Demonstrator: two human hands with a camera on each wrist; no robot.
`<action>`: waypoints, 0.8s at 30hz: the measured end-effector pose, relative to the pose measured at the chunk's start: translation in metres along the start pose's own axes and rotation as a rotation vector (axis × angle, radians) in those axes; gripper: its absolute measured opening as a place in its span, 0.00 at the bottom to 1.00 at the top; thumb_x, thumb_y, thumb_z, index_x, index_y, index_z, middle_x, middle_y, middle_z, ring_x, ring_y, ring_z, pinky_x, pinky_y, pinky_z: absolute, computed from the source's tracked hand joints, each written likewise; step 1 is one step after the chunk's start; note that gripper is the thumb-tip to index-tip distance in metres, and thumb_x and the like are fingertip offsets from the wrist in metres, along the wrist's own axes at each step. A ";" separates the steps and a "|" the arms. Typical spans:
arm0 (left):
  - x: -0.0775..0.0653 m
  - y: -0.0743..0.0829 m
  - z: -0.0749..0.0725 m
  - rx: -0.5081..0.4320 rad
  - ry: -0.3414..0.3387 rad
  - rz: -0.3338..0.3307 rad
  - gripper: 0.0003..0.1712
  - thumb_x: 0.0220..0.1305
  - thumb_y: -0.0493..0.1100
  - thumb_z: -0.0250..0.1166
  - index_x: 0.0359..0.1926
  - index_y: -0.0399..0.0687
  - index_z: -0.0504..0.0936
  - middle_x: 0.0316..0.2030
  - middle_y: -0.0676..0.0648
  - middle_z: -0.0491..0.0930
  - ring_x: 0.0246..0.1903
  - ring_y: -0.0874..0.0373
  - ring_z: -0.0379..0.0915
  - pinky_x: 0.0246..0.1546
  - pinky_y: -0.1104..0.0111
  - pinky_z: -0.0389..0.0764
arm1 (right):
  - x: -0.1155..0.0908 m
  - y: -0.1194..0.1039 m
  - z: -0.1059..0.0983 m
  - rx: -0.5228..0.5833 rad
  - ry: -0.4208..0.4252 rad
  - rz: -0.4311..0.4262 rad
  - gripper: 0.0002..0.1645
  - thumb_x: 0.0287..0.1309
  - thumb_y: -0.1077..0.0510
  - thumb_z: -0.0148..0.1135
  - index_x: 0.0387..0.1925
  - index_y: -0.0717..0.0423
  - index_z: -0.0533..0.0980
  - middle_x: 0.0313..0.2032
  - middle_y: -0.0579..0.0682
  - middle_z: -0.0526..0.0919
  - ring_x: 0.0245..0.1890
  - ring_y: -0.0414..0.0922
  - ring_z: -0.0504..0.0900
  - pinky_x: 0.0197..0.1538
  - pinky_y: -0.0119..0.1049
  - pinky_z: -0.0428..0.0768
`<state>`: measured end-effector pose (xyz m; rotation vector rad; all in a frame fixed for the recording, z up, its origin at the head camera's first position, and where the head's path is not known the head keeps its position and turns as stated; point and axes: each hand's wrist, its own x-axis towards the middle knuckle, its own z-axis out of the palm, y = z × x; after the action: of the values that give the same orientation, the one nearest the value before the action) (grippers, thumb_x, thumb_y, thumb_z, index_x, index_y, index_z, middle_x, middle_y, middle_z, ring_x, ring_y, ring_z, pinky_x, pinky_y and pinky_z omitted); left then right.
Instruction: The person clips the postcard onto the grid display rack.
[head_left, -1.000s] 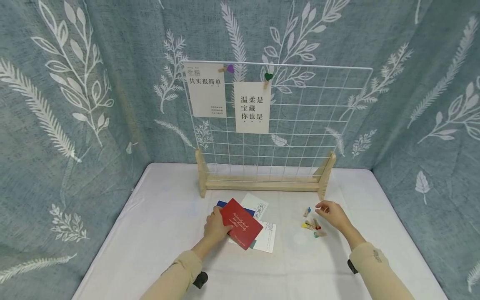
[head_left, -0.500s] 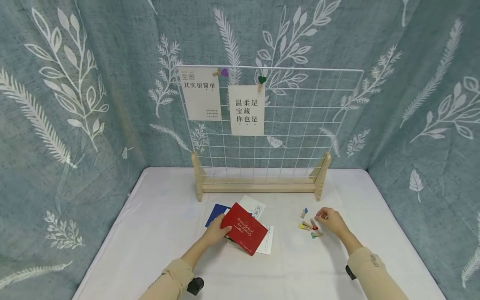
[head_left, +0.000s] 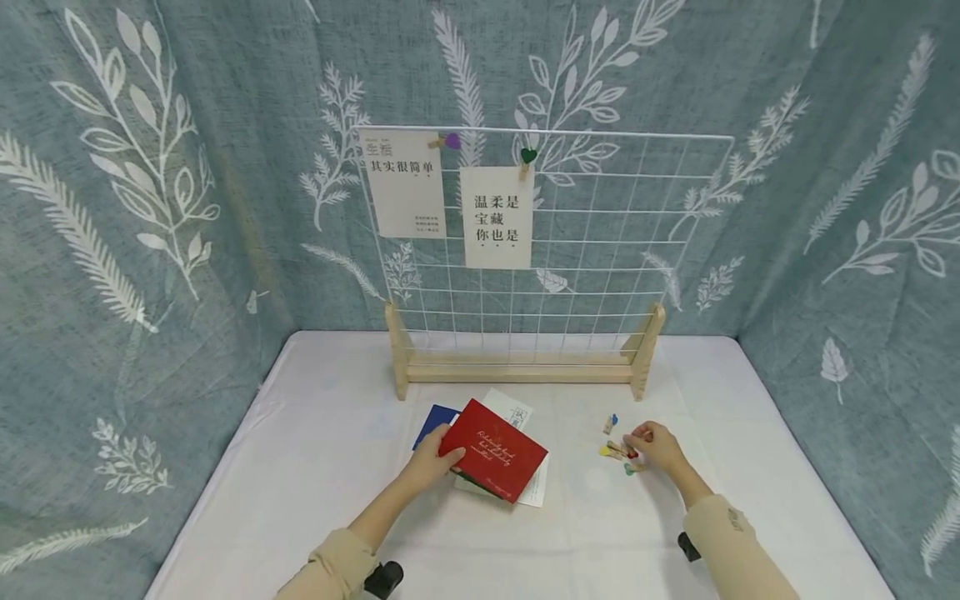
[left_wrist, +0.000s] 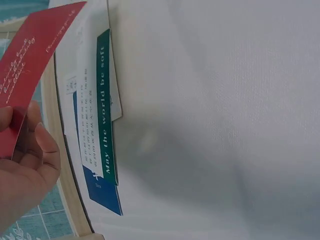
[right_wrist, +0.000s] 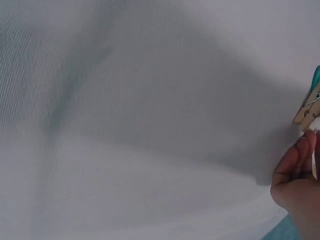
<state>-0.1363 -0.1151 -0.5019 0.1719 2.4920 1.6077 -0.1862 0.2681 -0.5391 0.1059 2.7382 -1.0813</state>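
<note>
My left hand (head_left: 433, 458) holds a red card (head_left: 497, 450) with white script by its left edge. In the left wrist view the thumb lies on the red card (left_wrist: 25, 65) and the fingers are behind it, above the other cards. Beneath are a blue card (head_left: 432, 423), white cards (head_left: 504, 407) and a green strip reading "May the world be soft" (left_wrist: 104, 110). My right hand (head_left: 660, 447) has its fingertips at several small wooden clothespins (head_left: 615, 450) with coloured hearts. A green-hearted clothespin (right_wrist: 309, 107) shows beside the curled fingers; whether they pinch one is hidden.
A white wire grid (head_left: 600, 225) stands on a wooden base (head_left: 517, 372) behind the cards. Two printed cards hang on it, the left one (head_left: 405, 187) by a purple-heart clothespin, the other (head_left: 497, 242) by a green-heart one. Patterned cloth (head_left: 247, 125) surrounds the white table (head_left: 337, 433).
My left hand has drawn the red card away from the blue one, then shifted it slightly right. My right hand has moved left and down to the clothespins. The head view has shifted a little.
</note>
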 end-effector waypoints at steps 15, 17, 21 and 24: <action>-0.002 0.014 0.001 -0.051 0.016 -0.005 0.14 0.65 0.34 0.57 0.48 0.29 0.67 0.33 0.38 0.78 0.31 0.45 0.78 0.32 0.62 0.81 | 0.004 0.013 0.008 0.079 0.006 0.013 0.15 0.58 0.58 0.60 0.33 0.68 0.70 0.25 0.51 0.73 0.26 0.42 0.69 0.30 0.29 0.68; -0.002 0.016 0.000 -0.052 0.018 0.004 0.14 0.65 0.34 0.57 0.48 0.29 0.67 0.33 0.37 0.78 0.31 0.43 0.78 0.33 0.59 0.82 | 0.005 0.012 0.009 0.099 0.016 0.014 0.14 0.56 0.59 0.61 0.32 0.69 0.70 0.24 0.51 0.73 0.25 0.41 0.69 0.29 0.30 0.68; -0.003 0.020 -0.002 -0.055 0.017 0.019 0.14 0.65 0.34 0.57 0.48 0.29 0.67 0.33 0.36 0.79 0.32 0.42 0.77 0.33 0.56 0.82 | 0.015 0.020 0.013 0.121 0.018 0.005 0.17 0.54 0.55 0.64 0.31 0.67 0.71 0.24 0.54 0.74 0.25 0.45 0.70 0.28 0.33 0.69; -0.002 0.023 -0.003 -0.047 0.020 0.025 0.15 0.65 0.35 0.57 0.48 0.29 0.68 0.34 0.36 0.78 0.31 0.45 0.77 0.33 0.56 0.82 | 0.048 0.068 0.028 0.137 0.027 -0.071 0.20 0.55 0.47 0.65 0.30 0.61 0.72 0.23 0.52 0.74 0.24 0.45 0.70 0.27 0.34 0.69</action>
<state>-0.1352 -0.1086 -0.4799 0.1820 2.4740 1.6839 -0.2196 0.2980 -0.6144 0.0435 2.7079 -1.2961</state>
